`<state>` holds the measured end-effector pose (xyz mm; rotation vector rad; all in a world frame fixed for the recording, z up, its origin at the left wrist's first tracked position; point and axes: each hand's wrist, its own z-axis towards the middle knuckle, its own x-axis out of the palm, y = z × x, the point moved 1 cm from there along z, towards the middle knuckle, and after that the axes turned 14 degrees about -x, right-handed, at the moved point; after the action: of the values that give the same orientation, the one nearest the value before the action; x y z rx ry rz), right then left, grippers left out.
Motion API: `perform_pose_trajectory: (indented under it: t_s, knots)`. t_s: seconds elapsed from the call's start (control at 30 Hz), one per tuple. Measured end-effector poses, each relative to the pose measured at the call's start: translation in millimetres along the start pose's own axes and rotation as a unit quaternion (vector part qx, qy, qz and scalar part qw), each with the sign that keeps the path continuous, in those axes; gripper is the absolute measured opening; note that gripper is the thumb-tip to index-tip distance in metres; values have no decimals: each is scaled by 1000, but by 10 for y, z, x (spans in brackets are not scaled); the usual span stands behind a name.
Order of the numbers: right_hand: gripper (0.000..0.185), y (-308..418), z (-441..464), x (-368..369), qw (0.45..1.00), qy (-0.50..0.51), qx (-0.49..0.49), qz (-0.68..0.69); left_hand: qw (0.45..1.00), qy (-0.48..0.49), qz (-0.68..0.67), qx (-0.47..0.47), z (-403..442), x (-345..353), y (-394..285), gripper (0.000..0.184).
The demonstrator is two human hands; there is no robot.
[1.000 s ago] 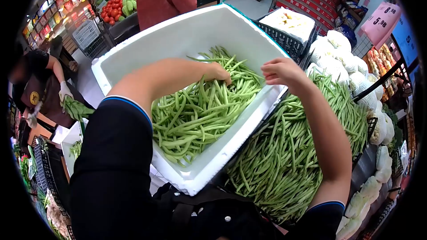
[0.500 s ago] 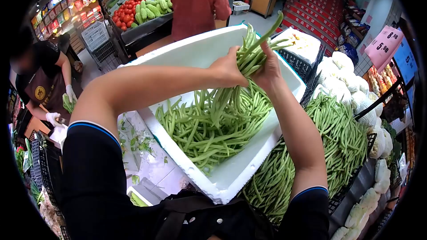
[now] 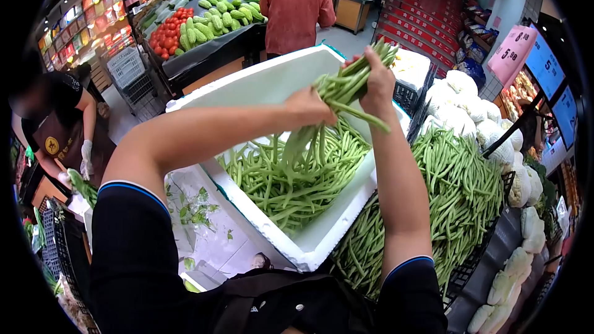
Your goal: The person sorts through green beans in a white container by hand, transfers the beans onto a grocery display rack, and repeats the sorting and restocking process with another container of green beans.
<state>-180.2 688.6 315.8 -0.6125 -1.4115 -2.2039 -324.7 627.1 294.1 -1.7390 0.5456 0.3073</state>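
A bunch of long green beans (image 3: pixel 346 85) is gripped between my two hands above a white foam box (image 3: pixel 244 83). My left hand (image 3: pixel 309 106) is closed around its left part, where several beans hang down and blur. At the upper right end, my right hand (image 3: pixel 378 80) wraps the bunch, its fingers partly hidden behind the beans. One bean sticks out below my right hand toward the wrist. More loose green beans (image 3: pixel 297 179) lie in the box underneath. To the right of the box is a large heap of green beans (image 3: pixel 458 192).
White-netted produce (image 3: pixel 461 105) lines the right side under price signs (image 3: pixel 512 55). At left, a person (image 3: pixel 65 130) in gloves and apron handles greens. Beyond the box, a person in a red shirt (image 3: pixel 297 9) stands near tomatoes (image 3: pixel 167 34) and pale green gourds (image 3: pixel 216 21).
The bunch has swung from nearly upright to a slant toward the upper right. My right hand has risen slightly. The gloved person's hands have shifted, and the whole view has turned a little.
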Motion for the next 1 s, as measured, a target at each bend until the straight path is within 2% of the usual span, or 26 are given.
perform_pose_trajectory:
  t_s: [0.03,0.07,0.13,0.23,0.33,0.4,0.43,0.47,0.53,0.57,0.6,0.63,0.67,0.7,0.73,0.77,0.8,0.83,0.87,0.9,0.97,1.0]
  knots:
    - [25,112,1,59,999,-40,-25,4,999,15,-49,8,118,-31,10,33]
    - [25,139,77,46,996,-75,-49,16,999,19,-32,-13,-28,-99,-155,28]
    - [24,244,131,64,986,-142,-44,72,999,33,-34,17,-63,-128,-251,45]
    - [21,249,279,-53,988,-120,-53,85,997,52,-17,47,-283,-116,-375,47]
    - [19,479,524,-347,979,-159,-66,113,984,19,95,152,-14,-176,13,50]
    - [19,695,628,-598,970,-193,-59,134,995,3,89,41,-235,-282,1,53]
    - [19,776,649,-703,972,-188,-57,131,997,16,43,68,-40,-388,160,55]
    - [18,842,651,-803,972,-188,-60,126,997,25,-54,41,-105,-453,64,52]
    - [17,973,567,-938,961,-222,-38,161,995,-50,-79,27,50,-713,15,47]
    - [15,1102,472,-1019,971,-195,-33,134,989,-95,-101,50,-65,-745,-171,38]
    - [15,1230,389,-1069,980,-164,-23,109,987,-118,-105,19,-103,-816,-338,44]
    - [17,1413,351,-1198,987,-140,-13,73,987,-96,-114,67,-6,-909,-453,50]
    - [23,1660,261,-1258,987,-156,-40,-11,985,-63,-139,75,-142,-855,-717,56]
    - [28,1901,266,-1414,985,-170,-12,-39,985,-46,-128,104,-142,-817,-949,57]
    - [34,2159,280,-1599,983,-165,4,-83,985,-33,-118,118,-127,-699,-1162,51]
    - [38,2420,153,-1650,976,-169,-13,-133,984,28,-122,129,-35,-553,-1387,49]
    - [38,2615,175,-1831,966,-202,-5,-161,974,97,-169,117,39,-325,-1562,32]
    - [28,2781,115,-1902,951,-244,14,-191,972,178,-126,89,56,-37,-1795,13]
    - [27,2918,214,-2196,939,-219,45,-262,974,174,-132,63,186,299,-1941,11]
    - [25,2957,214,-2354,922,-234,48,-306,963,230,-133,41,385,651,-2055,10]
    - [22,2949,251,-2675,888,-248,62,-382,968,201,-149,8,519,1553,-2239,14]
    - [20,2866,324,-2912,873,-248,76,-413,961,237,-139,15,792,2006,-2254,13]
